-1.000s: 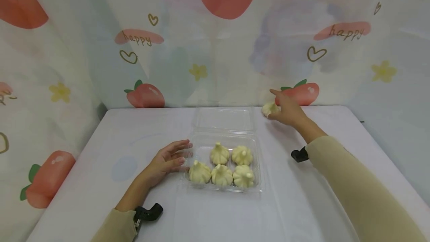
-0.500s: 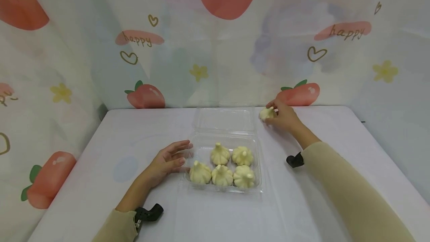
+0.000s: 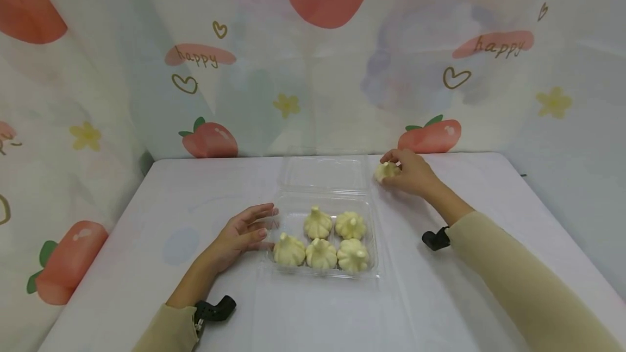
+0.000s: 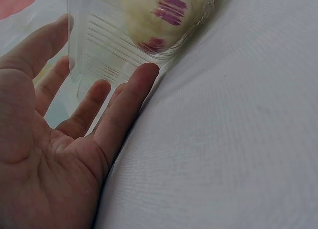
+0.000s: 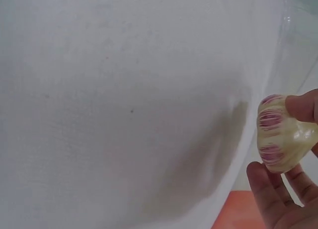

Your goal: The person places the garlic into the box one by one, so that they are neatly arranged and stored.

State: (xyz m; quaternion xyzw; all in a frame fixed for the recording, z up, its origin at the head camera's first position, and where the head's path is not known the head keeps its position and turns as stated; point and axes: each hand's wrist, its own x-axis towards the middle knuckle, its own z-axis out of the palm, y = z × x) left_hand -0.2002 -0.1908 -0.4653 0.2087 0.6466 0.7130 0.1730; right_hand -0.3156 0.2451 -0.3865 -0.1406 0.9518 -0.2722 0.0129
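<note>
At the back right of the table, my right hand (image 3: 413,174) pinches a garlic bulb (image 3: 387,171) between thumb and fingers. Purple streaks mark the underside of this pale garlic bulb (image 5: 278,134) in the right wrist view. An open clear plastic box (image 3: 326,276) sits mid-table with several garlic bulbs (image 3: 321,254) inside, stems up. The back left part of the box holds no bulb. My left hand (image 3: 239,238) lies at the box's left side, fingers loosely spread with the fingertips right at its wall; the left wrist view shows this hand (image 4: 64,149) holding nothing.
The box's clear lid (image 3: 324,174) is folded back toward the rear wall. A white cloth covers the table (image 3: 195,189). Printed fabric (image 3: 313,80) hangs behind and to the sides of it.
The right hand's fingers have closed round the garlic bulb and brought it slightly left and toward the front. The left hand and the box have stayed in place.
</note>
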